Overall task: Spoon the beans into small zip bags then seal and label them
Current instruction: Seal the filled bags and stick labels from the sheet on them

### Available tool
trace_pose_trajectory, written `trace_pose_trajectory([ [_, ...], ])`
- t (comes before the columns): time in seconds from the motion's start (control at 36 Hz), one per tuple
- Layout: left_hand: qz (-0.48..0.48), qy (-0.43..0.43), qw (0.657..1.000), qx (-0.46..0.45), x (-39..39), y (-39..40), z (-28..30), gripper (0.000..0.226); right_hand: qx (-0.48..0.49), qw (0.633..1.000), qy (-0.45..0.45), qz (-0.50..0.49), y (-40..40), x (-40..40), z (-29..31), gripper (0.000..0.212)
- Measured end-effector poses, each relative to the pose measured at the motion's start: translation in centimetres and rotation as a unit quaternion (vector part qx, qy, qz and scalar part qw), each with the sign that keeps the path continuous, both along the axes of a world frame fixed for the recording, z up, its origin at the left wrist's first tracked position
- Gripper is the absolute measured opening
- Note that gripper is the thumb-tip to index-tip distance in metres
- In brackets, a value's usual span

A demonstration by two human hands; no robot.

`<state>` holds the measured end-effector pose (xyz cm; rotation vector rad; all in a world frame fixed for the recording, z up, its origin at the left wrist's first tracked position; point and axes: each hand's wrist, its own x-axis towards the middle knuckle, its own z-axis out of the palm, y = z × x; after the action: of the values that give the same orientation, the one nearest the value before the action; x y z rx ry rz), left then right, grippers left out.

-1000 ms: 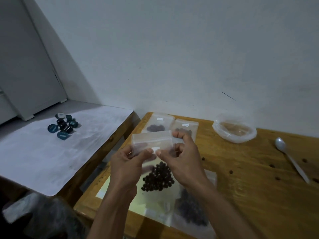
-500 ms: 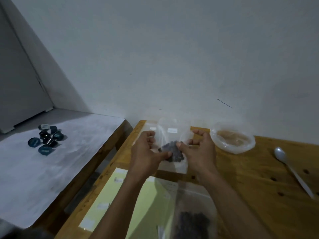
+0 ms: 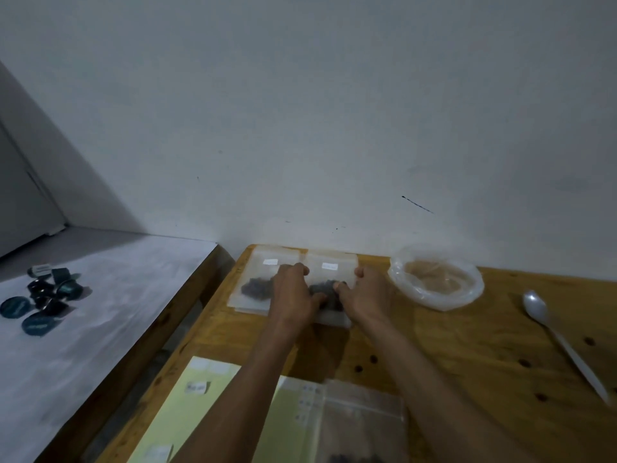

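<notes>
At the far edge of the wooden table [image 3: 467,369], a small clear zip bag of dark beans [image 3: 324,289] lies on top of other filled bags. My left hand [image 3: 293,297] grips its left side and my right hand [image 3: 369,295] its right side, thumbs pressed on the beans. A white label [image 3: 330,266] shows above my fingers. To the left lies another filled, labelled bag [image 3: 255,284]. A white plastic spoon [image 3: 551,329] rests on the table at the right. A larger bag of beans [image 3: 364,429] lies at the bottom, partly hidden by my right forearm.
A clear plastic bowl [image 3: 437,304] stands right of my hands by the wall. A yellow label sheet [image 3: 193,406] lies at the near left. Loose beans [image 3: 359,368] dot the wood. A second table [image 3: 100,329] on the left carries several dark capsules [image 3: 43,302].
My hands carried the small bag of beans away from me and lowered it onto the bags at the table's far edge. My view tilted up toward the wall.
</notes>
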<state>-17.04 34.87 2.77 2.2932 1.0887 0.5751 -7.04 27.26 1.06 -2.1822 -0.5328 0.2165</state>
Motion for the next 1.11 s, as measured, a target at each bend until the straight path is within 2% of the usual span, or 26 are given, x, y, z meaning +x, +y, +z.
trace_pose_trajectory([
  [0.19,-0.007,0.002,0.999,0.031,-0.1,-1.0,0.6,0.053,-0.014,0.999,-0.028,0.012,-0.4,0.2,0.0,0.051],
  [0.36,-0.014,-0.023,0.998,0.05,-2.2,-2.7,1.3,0.053,0.022,0.999,-0.02,0.033,-2.5,-1.4,0.9,0.04],
  [0.61,-0.027,-0.06,0.997,0.035,-8.1,-6.6,2.0,0.05,0.057,0.995,-0.018,0.085,-10.2,-5.0,3.4,0.035],
  [0.75,-0.041,-0.034,0.998,0.019,-10.9,-9.9,2.2,0.053,0.012,0.995,-0.023,0.101,-14.9,-6.9,3.5,0.035],
  [0.86,-0.047,-0.001,0.999,-0.008,-12.4,-12.1,1.2,0.06,-0.045,0.994,0.0,0.103,-18.0,-8.2,2.8,0.043],
  [0.92,-0.048,0.037,0.998,-0.026,-12.8,-13.1,0.8,0.062,-0.075,0.991,0.013,0.108,-18.9,-8.8,2.4,0.055],
  [1.0,-0.069,0.062,0.995,-0.027,-12.8,-14.3,0.6,0.037,-0.114,0.985,0.012,0.127,-19.6,-9.5,2.0,0.075],
  [1.03,-0.077,0.074,0.994,-0.014,-12.8,-14.5,0.4,0.037,-0.122,0.984,0.005,0.132,-19.7,-9.7,2.0,0.079],
  [1.11,-0.084,0.127,0.988,0.005,-12.4,-14.9,-0.1,0.057,-0.137,0.982,-0.02,0.131,-19.4,-10.1,1.7,0.081],
])
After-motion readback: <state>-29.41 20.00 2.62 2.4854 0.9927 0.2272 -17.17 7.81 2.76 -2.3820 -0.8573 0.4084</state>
